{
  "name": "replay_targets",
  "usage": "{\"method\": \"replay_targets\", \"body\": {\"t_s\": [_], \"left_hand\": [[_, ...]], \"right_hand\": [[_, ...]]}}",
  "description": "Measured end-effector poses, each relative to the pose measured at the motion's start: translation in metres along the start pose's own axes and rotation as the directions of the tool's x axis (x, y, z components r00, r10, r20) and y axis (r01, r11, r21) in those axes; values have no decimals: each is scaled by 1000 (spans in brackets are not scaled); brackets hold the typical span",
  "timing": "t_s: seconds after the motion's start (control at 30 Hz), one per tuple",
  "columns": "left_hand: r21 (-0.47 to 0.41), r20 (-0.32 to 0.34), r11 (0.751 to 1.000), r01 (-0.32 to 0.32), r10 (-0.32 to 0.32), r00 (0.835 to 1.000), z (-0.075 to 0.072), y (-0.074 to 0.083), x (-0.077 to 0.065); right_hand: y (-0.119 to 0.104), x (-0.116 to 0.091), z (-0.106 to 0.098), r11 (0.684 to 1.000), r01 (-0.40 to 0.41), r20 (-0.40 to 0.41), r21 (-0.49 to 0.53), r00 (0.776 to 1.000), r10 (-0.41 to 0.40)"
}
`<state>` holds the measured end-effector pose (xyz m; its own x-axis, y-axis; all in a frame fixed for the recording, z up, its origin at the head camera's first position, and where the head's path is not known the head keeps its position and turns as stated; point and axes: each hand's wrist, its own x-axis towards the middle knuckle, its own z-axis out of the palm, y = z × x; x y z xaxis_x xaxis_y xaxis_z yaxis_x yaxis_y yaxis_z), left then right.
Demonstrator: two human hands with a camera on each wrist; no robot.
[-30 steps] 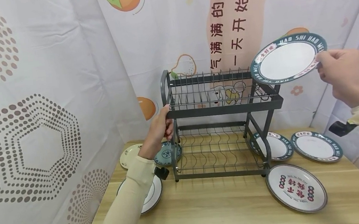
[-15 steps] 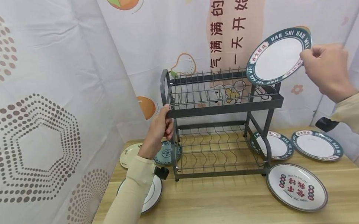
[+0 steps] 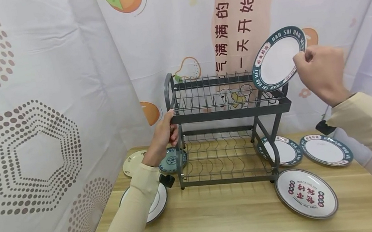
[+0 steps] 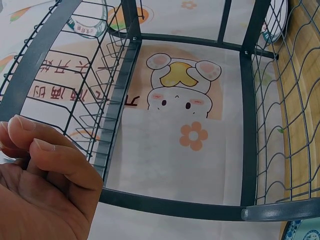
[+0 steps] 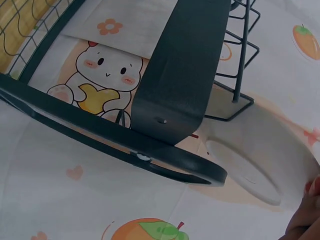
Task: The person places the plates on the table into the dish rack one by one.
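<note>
A black two-tier dish rack [image 3: 231, 114] stands on the table. At the front left corner of its upper tier my left hand [image 3: 163, 135] holds the frame, thumb on the top edge and fingers curled below. My right hand [image 3: 323, 72] pinches the right edge of a white plate [image 3: 276, 62] with a green lettered rim. That plate is raised and tilted at the right end of the upper tier, its white face toward me. In the right wrist view the plate's underside [image 5: 270, 135] shows beside the rack wires; whether it touches them I cannot tell.
Two green-rimmed plates, a nearer one [image 3: 282, 151] and another [image 3: 327, 149], lie right of the rack. A plate with red characters [image 3: 306, 194] lies in front of them. Left lie a cream plate [image 3: 132, 164], a blue plate [image 3: 172, 159] and a white plate [image 3: 158, 202]. Curtains [image 3: 174, 24] hang behind.
My right hand has moved left with the green-rimmed plate, bringing it over the rack's right end and tilting it steeper. My left hand keeps its place on the rack corner.
</note>
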<state>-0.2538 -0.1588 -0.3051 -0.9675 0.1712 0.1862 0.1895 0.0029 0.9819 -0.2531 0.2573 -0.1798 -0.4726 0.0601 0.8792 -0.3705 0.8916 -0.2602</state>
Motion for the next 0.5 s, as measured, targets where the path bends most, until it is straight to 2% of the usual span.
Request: {"method": "replay_targets", "body": {"t_s": [0.3,0.5], "left_hand": [[5,-10,1000,10,-10,1000,-2,1,-1],[6,-3,1000,15,-15,1000,0,1,-2]], "right_hand": [[-14,-2,17,983,165,57,-85,985,-161],[-16,-6,23,976,194,69,-97,980,-188]]}}
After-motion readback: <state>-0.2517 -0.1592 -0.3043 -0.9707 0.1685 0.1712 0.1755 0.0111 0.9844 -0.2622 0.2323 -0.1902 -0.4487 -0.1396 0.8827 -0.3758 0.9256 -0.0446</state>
